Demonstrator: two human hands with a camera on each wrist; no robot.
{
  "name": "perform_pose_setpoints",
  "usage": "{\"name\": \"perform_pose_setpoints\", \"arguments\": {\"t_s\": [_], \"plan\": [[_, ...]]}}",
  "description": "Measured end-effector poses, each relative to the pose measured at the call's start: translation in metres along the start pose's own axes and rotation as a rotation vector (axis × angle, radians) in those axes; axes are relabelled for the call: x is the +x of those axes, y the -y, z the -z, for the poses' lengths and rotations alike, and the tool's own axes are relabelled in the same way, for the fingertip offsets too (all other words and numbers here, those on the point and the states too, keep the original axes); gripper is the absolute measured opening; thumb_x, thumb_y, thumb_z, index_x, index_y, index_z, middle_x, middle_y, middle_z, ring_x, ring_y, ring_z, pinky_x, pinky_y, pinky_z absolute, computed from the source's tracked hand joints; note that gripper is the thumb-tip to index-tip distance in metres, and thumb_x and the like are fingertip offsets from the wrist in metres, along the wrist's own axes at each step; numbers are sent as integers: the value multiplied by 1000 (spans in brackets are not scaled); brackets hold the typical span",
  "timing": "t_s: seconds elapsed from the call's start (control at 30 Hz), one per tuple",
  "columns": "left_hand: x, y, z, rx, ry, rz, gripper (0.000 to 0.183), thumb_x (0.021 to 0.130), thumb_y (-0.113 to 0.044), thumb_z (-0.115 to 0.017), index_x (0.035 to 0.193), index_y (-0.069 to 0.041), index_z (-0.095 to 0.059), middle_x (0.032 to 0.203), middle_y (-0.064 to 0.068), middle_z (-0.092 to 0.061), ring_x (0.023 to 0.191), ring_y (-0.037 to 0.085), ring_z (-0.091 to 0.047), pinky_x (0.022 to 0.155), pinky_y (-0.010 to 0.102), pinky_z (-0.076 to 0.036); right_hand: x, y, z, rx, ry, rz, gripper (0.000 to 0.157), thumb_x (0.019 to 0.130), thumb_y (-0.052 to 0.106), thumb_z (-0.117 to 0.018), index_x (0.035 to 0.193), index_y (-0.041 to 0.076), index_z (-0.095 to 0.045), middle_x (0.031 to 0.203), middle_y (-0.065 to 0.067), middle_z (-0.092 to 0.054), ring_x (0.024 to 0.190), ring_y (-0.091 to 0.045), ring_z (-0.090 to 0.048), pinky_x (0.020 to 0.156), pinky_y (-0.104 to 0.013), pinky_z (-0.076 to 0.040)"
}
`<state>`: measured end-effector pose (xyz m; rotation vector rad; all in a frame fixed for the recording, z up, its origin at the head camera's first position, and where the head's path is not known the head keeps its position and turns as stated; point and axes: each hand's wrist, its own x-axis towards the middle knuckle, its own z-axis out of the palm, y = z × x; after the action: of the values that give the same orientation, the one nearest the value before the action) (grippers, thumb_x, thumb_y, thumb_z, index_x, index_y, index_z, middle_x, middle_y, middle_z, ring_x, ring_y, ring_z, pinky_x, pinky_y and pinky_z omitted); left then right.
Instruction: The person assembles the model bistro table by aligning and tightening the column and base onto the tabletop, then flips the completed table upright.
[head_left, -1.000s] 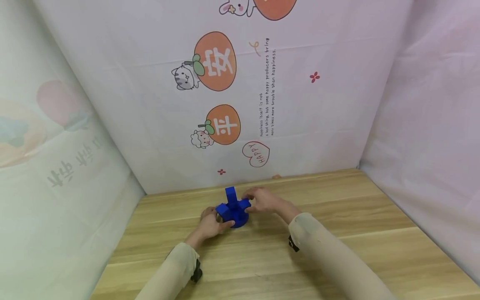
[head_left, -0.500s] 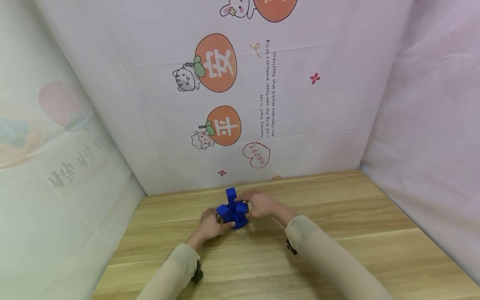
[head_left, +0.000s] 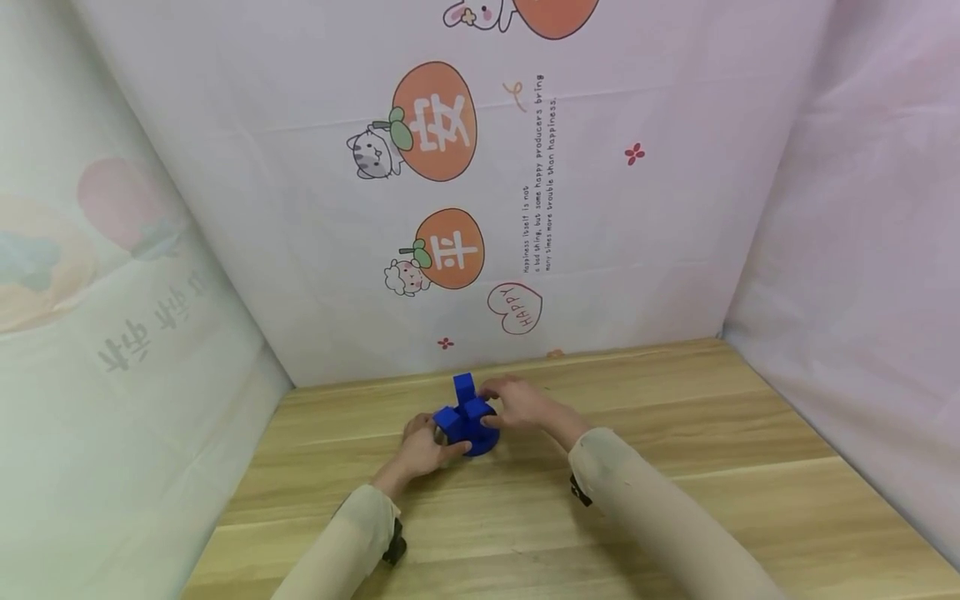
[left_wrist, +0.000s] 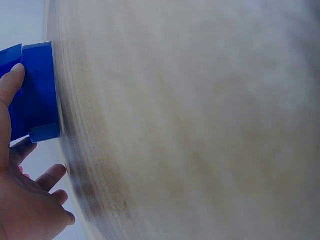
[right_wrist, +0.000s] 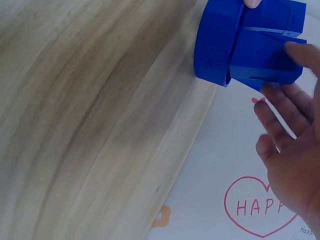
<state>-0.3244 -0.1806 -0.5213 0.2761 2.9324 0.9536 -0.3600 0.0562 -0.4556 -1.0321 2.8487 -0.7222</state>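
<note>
A blue round base (head_left: 480, 444) with blue blocks standing on it sits on the table near the back wall. My left hand (head_left: 418, 450) grips its left side, thumb in front and fingers behind. In the left wrist view that thumb lies on the blue plastic (left_wrist: 37, 85). My right hand (head_left: 519, 403) pinches the right-hand blue block (head_left: 476, 407) between thumb and fingers. The right wrist view shows this block (right_wrist: 262, 57) up against the round base (right_wrist: 215, 45). A taller-looking block (head_left: 464, 387) stands at the back, another (head_left: 447, 418) at the left. How the blocks join the base is hidden.
The wooden table (head_left: 525, 533) runs up to a printed white cloth wall (head_left: 600, 275) just behind the blue piece. Cloth also hangs on the left (head_left: 150, 400) and right (head_left: 847, 275). Dark wrist straps (head_left: 394, 546) show at the cuffs.
My right hand has shifted slightly left, bringing the right-hand block in from the base's right edge toward the middle. My left hand has kept its grip in nearly the same place.
</note>
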Motion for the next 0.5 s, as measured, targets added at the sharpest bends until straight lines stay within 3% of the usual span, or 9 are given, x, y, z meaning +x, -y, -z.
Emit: {"name": "perform_pose_setpoints", "arguments": {"t_s": [0.17,0.4,0.5], "plan": [[1,0,0,1,-8,-1,92,82,-64,-71,149,-7,-46,146,18,-46,139,40,-35,113,60,-33,2,1,-4,-7,-11,-76,51,91,36,-72,135,13,-57,116,-6,-71,105,-20,-68,91,-37,-56],[-2,-2,1,0,4,-14,90,83,-61,-72,149,-6,-45,145,17,-46,140,39,-33,114,60,-30,4,2,-4,-76,-33,-37,55,89,35,-74,136,13,-58,103,-4,-71,92,-17,-67,79,-35,-56],[-3,-2,2,-4,-5,-7,89,83,-60,-73,148,-5,-46,145,17,-45,140,40,-33,113,60,-30,5,3,-3,-64,-40,-96,51,88,39,-75,130,14,-61,96,-2,-71,85,-14,-65,74,-32,-55]]}}
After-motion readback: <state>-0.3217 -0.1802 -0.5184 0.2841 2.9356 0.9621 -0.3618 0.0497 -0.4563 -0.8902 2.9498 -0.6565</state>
